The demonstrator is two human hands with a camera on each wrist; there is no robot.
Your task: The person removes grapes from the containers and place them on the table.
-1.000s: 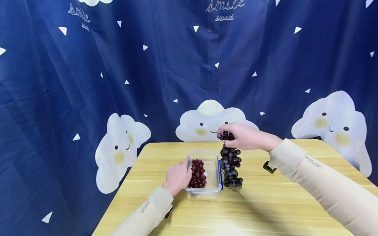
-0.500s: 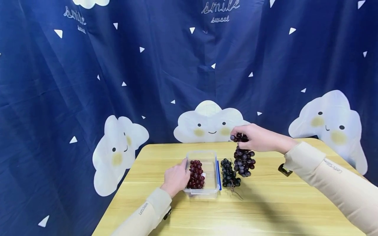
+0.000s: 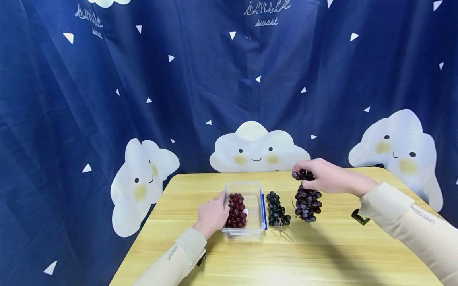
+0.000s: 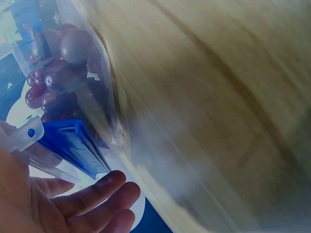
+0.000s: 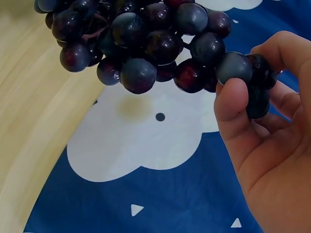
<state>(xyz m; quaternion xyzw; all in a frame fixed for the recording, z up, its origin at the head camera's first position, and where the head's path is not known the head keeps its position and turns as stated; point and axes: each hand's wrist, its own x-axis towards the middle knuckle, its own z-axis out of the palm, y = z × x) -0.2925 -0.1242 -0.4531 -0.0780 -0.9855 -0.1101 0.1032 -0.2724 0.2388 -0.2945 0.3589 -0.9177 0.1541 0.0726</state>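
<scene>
My right hand (image 3: 323,176) holds up a bunch of dark purple grapes (image 3: 308,204) by its upper end, pinching it between thumb and fingers; the bunch hangs over the table. In the right wrist view, the thumb (image 5: 231,104) presses the end grapes. My left hand (image 3: 212,214) grips the left rim of a clear plastic food container (image 3: 255,230), fingers outside beside a blue latch flap (image 4: 77,145); the thumb is mostly hidden in the left wrist view. Red grapes (image 3: 237,210) lie inside along the container's left side. A blackish grape bunch (image 3: 275,208) lies just right of the container.
The wooden table (image 3: 250,266) ends at a dark blue curtain (image 3: 193,79) with white clouds and triangles. Another blue flap (image 3: 264,212) hangs on the container's right side. A stem (image 3: 284,234) sticks out from the blackish bunch.
My right hand has carried the purple grapes rightward, then slightly lower, away from the blackish bunch, which now shows fully. The left hand stays at the container.
</scene>
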